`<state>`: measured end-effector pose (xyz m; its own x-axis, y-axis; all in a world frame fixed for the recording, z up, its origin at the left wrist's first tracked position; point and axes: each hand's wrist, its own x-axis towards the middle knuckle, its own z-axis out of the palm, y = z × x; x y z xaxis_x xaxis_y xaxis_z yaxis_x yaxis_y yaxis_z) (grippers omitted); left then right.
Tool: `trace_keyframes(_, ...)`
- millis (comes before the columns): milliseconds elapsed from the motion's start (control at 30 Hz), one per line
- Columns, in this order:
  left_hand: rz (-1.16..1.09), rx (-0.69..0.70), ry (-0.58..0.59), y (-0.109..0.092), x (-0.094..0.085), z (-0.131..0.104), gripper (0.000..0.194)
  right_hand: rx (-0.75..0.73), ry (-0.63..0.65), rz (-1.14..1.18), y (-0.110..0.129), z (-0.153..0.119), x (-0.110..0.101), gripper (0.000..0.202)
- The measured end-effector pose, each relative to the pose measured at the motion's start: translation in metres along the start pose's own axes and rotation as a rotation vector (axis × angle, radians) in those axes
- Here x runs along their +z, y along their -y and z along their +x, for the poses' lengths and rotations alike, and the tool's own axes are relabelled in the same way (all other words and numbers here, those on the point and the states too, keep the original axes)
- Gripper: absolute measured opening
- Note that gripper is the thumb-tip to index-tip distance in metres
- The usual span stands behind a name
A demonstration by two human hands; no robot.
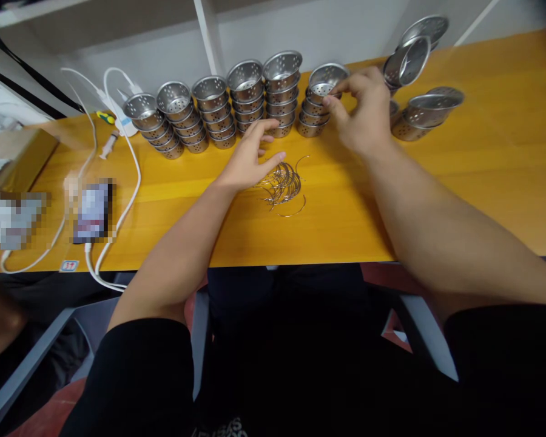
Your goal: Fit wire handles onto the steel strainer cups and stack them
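Note:
Several stacks of perforated metal cups (209, 91) stand in a row along the back of the table. My right hand (366, 115) is at the stack right of the row's middle, its thumb and forefinger pinched at the rim of the top perforated metal cup (326, 82). Its other fingers are partly hidden. My left hand (250, 158) has its fingers apart and holds nothing, in front of the middle stacks. Just right of its thumb lies a loose pile of thin curved metal wires (284, 185) on the table.
Beyond my right hand, more metal cups (407, 64) lean tilted and slightly blurred, with a short stack (421, 115) beside them. At left are a phone (91, 212), white cables (139, 164), a syringe (109, 145) and a box (31, 161). A person's arm (0, 315) shows at far left.

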<state>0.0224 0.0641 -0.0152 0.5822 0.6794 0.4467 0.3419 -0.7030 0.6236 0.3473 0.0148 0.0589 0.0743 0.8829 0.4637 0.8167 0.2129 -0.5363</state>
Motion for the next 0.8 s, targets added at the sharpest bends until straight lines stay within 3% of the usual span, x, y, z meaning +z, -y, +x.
trace_keyframes(267, -0.009, 0.012, 0.03, 0.003, 0.002, 0.002, 0.065, -0.053, 0.104, -0.127, 0.008, -0.007, -0.008, 0.068)
trace_keyframes(467, -0.016, 0.005, 0.043, 0.0, 0.002, 0.002, 0.064, -0.11, 0.229, -0.211, 0.021, -0.004, -0.011, 0.056)
trace_keyframes(800, -0.046, -0.047, 0.046, -0.012, 0.002, -0.002, 0.067, -0.032, 0.217, -0.2, 0.023, -0.003, -0.013, 0.02)
